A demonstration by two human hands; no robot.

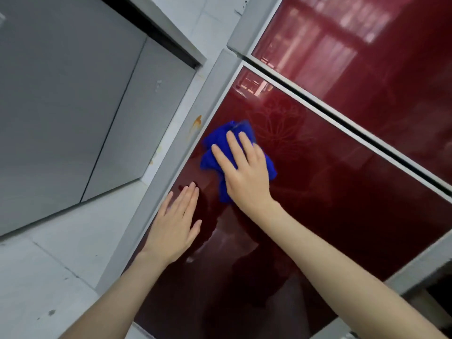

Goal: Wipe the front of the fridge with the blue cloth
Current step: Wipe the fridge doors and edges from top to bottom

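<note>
The right hand (244, 172) presses the blue cloth (215, 152) flat, fingers straight, against the fridge's (342, 204) lower red door (near its left edge); at seven o'clock from it, the left hand (175, 226) rests open-palmed on the door

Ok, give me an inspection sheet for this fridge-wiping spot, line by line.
Surface: glossy red lower fridge door, reflective, with a faint flower pattern.
Job's things: blue cloth, bunched against the door near its left edge.
Clutter: orange stain on the grey frame.
Grippers: right hand flat on the cloth; left hand flat at the door's left edge.
Cables: nothing seen.
Surroundings: grey cabinet, tiled wall, upper red door.
</note>
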